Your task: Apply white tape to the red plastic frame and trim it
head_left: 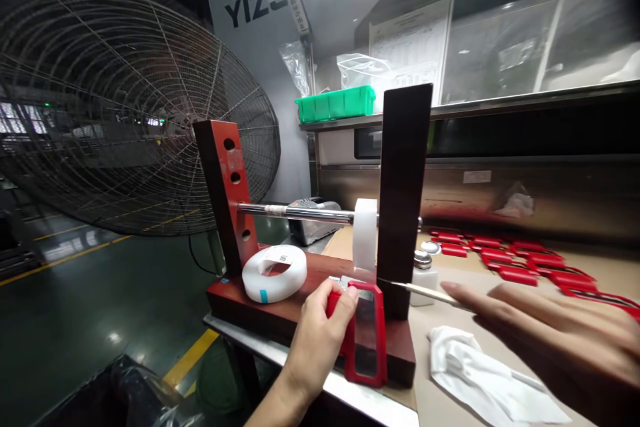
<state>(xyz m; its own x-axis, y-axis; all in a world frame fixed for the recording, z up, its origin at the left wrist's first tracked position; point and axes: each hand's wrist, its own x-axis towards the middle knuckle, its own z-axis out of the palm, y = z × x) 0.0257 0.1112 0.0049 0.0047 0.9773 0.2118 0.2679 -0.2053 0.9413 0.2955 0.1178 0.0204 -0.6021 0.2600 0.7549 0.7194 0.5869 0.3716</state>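
My left hand (pixel 320 333) pinches a red plastic frame (pixel 381 347) with a rectangular window, held upright in front of the dark red stand (pixel 290 327). From the right, my right hand (pixel 555 327) grips a thin pale stick (pixel 433 291) between thumb and fingers. Its fine, darker tip points left and lies close to the frame's upper right corner; whether they touch I cannot tell. Directly above the frame, a roll of clear film tape (pixel 365 233) hangs on the stand's metal rod (pixel 315 213). Another tape roll (pixel 275 273) rests on the stand's base.
Several red frames (pixel 520 273) lie at the back right of the bench. A small bottle with a metal cap (pixel 424 277) stands behind the stick, and a white cloth (pixel 480 373) lies in front. A green bin (pixel 336 104) sits on the shelf; a large fan (pixel 150 107) stands left.
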